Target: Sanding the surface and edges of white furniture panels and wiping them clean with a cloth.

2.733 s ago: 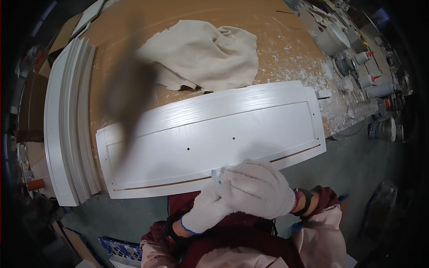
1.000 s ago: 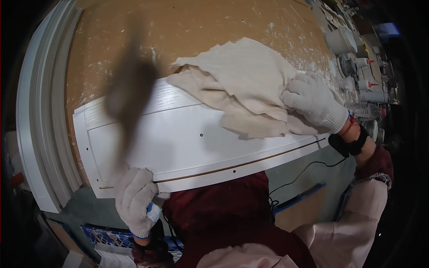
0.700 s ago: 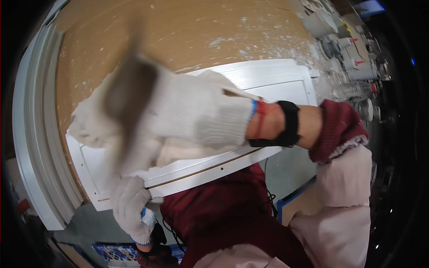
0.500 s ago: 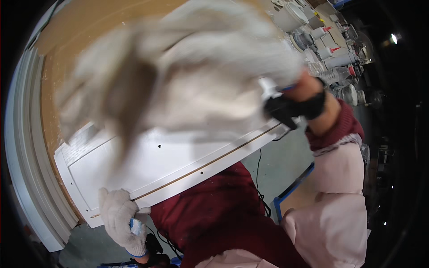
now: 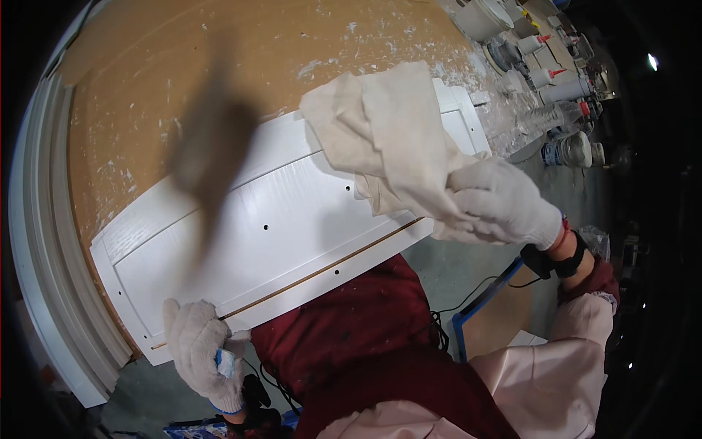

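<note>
A white panel [image 5: 292,227] with a groove along its near edge and several small dark holes lies across the table. My left hand [image 5: 201,347], in a pale knit glove, grips the panel's near left corner, and a small blue-and-white patch [image 5: 226,363] shows on that glove. My right hand [image 5: 501,201], gloved too, is closed on the gathered end of a beige cloth [image 5: 398,124]. The cloth spreads over the right part of the panel, hiding some of its surface. Part of the panel's left half is covered by a dark blurred smear.
The brown tabletop [image 5: 270,58] is speckled with white paint. Long white moulding strips [image 5: 55,219] stand along the left. At the far right are a white tub [image 5: 486,18], bottles with red tips [image 5: 548,75] and a clear bottle [image 5: 552,115]. A blue-edged board [image 5: 490,307] and cables lie below right.
My right hand has swung the cloth down and to the right, from a blur close to the camera onto the panel's right part. My left hand stays at the corner.
</note>
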Demonstrator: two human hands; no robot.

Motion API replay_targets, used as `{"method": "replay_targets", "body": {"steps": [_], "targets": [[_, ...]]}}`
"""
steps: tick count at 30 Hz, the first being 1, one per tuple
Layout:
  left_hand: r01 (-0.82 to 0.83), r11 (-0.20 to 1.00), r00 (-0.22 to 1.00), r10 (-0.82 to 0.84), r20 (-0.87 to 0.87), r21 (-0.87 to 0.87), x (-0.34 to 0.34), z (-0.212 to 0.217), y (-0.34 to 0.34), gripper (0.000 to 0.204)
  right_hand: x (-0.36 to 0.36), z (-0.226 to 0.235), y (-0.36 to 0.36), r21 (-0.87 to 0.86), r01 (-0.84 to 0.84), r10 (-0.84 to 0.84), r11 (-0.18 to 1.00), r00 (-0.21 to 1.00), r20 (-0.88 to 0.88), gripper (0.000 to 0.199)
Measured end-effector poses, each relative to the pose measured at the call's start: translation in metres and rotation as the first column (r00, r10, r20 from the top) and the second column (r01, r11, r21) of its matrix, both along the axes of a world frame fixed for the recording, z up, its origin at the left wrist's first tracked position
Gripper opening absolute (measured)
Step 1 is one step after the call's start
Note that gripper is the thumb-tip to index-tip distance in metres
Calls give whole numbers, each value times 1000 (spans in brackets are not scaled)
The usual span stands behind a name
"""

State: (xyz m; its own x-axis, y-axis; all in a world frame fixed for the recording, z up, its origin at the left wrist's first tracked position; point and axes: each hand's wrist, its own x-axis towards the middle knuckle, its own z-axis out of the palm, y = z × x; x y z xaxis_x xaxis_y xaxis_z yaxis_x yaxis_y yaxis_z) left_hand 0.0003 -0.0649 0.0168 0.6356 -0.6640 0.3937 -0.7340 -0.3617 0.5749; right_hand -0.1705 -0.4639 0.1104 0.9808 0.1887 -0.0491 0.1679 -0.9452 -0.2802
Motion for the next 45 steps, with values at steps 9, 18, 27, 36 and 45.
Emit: {"method": "replay_targets", "body": {"steps": [9,18,27,36,45], "targets": [[-8,999,998,5,55,50,0,-1,1,26,8,-32,67,67,-30,31,997,999,-13,31],[49,999,999,-49,-3,4,0,14,-22,38,-19,-59,89,-28,367,-354,930,913,201,32],[52,999,998,-53,22,12,1,18,-29,38,-52,-68,34,6,601,-546,800,723,424,44],[91,996,996,-90,19,-14,-4,19,-29,37,-28,-76,82,32,476,-468,879,847,254,44],[119,993,992,-118,44,-17,-1,19,-23,29,-79,-67,-1,23,667,-626,745,687,369,37]]}}
